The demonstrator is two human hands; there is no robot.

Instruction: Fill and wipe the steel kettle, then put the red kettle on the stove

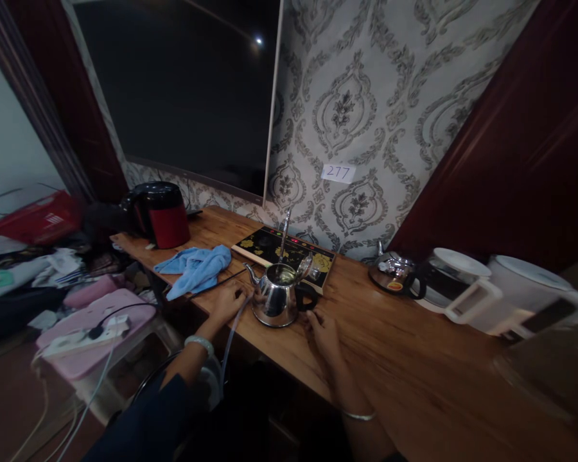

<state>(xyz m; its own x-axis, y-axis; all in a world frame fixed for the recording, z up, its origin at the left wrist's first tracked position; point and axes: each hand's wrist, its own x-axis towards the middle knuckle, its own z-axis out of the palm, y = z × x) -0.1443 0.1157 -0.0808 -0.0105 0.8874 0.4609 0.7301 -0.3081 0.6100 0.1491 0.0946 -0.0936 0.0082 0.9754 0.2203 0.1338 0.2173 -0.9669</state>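
Kettle [275,294], small and steel, lid tipped open, sits on the wooden surface [414,366] between both hands. Left hand [228,300] lies just left of it, fingers resting loose on the wood near the spout, clamped on nothing. Right hand [324,333] rests just below the black handle, fingers relaxed, grip not closed on it. Blue cloth [196,268] lies beyond the left hand; black induction plate [289,251] sits directly behind the kettle.
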